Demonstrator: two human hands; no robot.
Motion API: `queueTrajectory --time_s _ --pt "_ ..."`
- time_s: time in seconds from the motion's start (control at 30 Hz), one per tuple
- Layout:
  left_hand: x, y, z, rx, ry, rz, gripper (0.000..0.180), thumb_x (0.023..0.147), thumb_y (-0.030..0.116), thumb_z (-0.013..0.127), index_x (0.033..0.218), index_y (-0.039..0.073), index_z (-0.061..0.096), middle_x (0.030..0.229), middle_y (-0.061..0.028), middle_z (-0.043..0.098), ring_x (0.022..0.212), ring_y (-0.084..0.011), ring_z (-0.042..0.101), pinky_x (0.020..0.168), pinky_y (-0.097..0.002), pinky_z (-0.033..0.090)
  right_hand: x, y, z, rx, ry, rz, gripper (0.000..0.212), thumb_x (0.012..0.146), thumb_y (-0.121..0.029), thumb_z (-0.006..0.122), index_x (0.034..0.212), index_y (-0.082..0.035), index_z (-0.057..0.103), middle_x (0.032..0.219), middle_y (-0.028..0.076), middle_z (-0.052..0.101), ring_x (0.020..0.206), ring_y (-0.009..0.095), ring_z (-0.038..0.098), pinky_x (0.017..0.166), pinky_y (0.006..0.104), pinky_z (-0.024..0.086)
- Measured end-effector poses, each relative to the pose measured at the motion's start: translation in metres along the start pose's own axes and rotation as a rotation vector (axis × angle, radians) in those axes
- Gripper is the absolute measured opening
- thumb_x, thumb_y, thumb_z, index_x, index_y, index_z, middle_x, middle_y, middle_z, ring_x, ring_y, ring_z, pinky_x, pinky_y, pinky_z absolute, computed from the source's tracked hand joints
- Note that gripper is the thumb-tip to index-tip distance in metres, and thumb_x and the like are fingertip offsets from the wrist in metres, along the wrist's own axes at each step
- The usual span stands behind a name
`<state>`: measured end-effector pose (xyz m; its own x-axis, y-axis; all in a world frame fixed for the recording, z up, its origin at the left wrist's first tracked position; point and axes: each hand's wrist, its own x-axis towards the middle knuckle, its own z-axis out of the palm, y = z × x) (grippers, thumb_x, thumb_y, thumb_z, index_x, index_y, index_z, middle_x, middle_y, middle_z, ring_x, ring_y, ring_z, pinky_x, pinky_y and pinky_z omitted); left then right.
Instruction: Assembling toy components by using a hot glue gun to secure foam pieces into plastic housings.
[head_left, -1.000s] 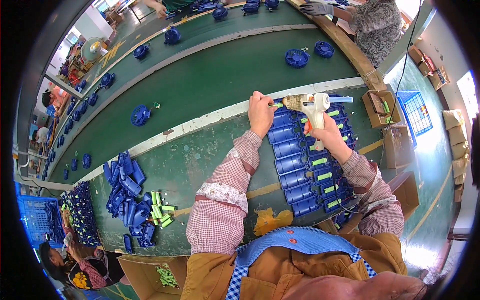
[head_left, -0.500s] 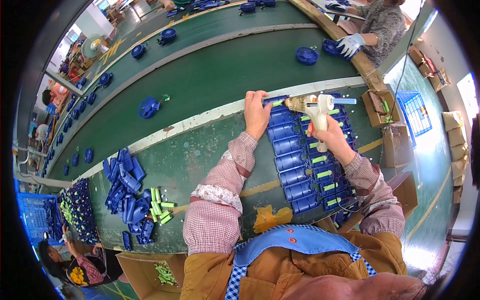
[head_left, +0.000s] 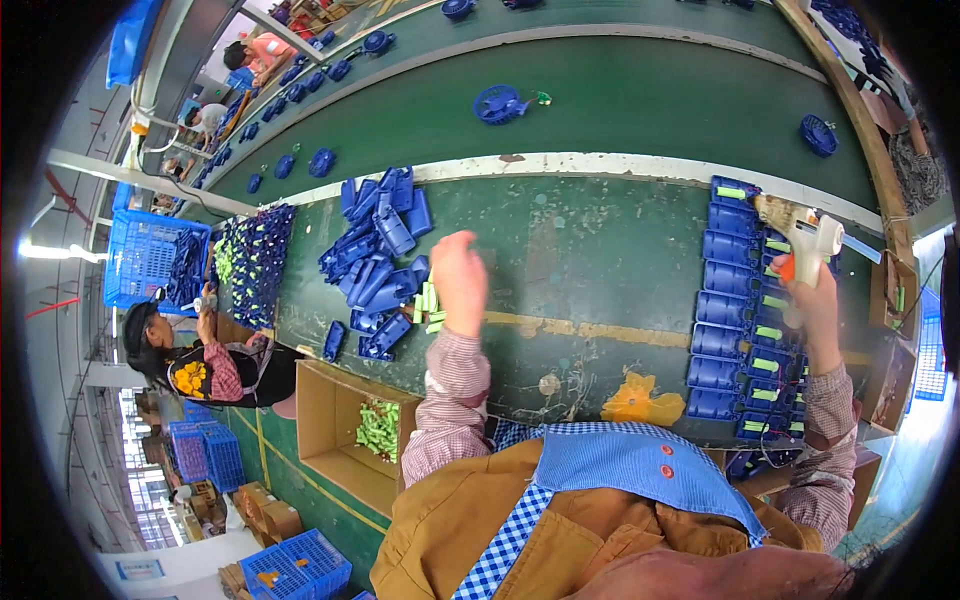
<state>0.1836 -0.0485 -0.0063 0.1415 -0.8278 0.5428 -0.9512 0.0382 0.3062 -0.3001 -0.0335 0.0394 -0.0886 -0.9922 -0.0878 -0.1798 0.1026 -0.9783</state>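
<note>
My right hand [head_left: 820, 305] grips a white hot glue gun [head_left: 806, 238] with a clear bluish glue stick at its rear. Its nozzle is over the far end of a block of blue plastic casings [head_left: 720, 309] lined up in columns. Green cylindrical cells [head_left: 767, 363] lie in several of the casings, with thin wires beside them. Well to the left, my left hand [head_left: 460, 285] is over the bench beside a few loose green cells [head_left: 432, 308]. Motion blurs its fingers, and whether it holds anything is hidden. A heap of blue casings [head_left: 375, 250] lies just beyond the cells.
A conveyor belt [head_left: 640, 105] runs along the far side, carrying round blue parts [head_left: 498, 105]. A cardboard box [head_left: 335, 415] with green cells stands at the near left. Another person [head_left: 190, 350] works at the left, near a blue crate [head_left: 145, 260].
My left hand has left the far end of the casing rows and moved left to the loose cells. The glue gun stays in my right hand. My view has swung left.
</note>
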Motion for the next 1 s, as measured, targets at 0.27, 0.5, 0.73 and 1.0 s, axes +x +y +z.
queueTrajectory --time_s 0.27,0.5,0.73,1.0 --pt "-0.011 -0.066 -0.009 0.205 -0.214 -0.200 0.017 0.071 0.000 0.065 0.087 0.000 0.063 0.084 -0.0162 0.059 0.082 -0.0347 0.059 0.076 -0.0419 0.047 -0.013 -0.014 0.004 -0.031 -0.025 0.043 0.041 0.072 -0.006 0.049 0.112 0.003 0.054 0.103 0.009 0.064 0.093 0.016 0.059 0.082 0.0275 0.045" --pt "-0.006 -0.067 -0.005 0.104 -0.067 -0.233 0.008 0.074 0.005 0.068 0.080 0.001 0.064 0.079 -0.0162 0.059 0.074 -0.0344 0.058 0.071 -0.0419 0.046 -0.023 -0.012 0.005 0.036 -0.009 -0.018 0.043 0.071 -0.009 0.051 0.112 0.002 0.054 0.100 0.008 0.063 0.091 0.014 0.058 0.074 0.0246 0.044" --pt "0.010 -0.013 -0.030 -1.435 -0.237 -0.749 0.006 0.095 0.013 0.052 0.098 0.008 0.050 0.103 -0.0108 0.060 0.090 -0.0286 0.064 0.076 -0.0481 0.057 -0.034 -0.014 -0.006 0.029 0.020 -0.007 0.037 0.070 -0.007 0.053 0.105 0.001 0.059 0.099 0.009 0.065 0.084 0.012 0.058 0.071 0.0229 0.043" --pt "-0.016 0.034 0.020 -1.852 -0.604 -0.885 0.015 0.088 -0.003 0.057 0.099 0.007 0.054 0.107 -0.0180 0.062 0.098 -0.0275 0.064 0.082 -0.0334 0.056 -0.030 -0.014 0.017 0.124 -0.163 0.052 0.036 0.071 -0.001 0.056 0.107 0.003 0.056 0.096 0.006 0.064 0.090 0.014 0.060 0.083 0.0270 0.047"
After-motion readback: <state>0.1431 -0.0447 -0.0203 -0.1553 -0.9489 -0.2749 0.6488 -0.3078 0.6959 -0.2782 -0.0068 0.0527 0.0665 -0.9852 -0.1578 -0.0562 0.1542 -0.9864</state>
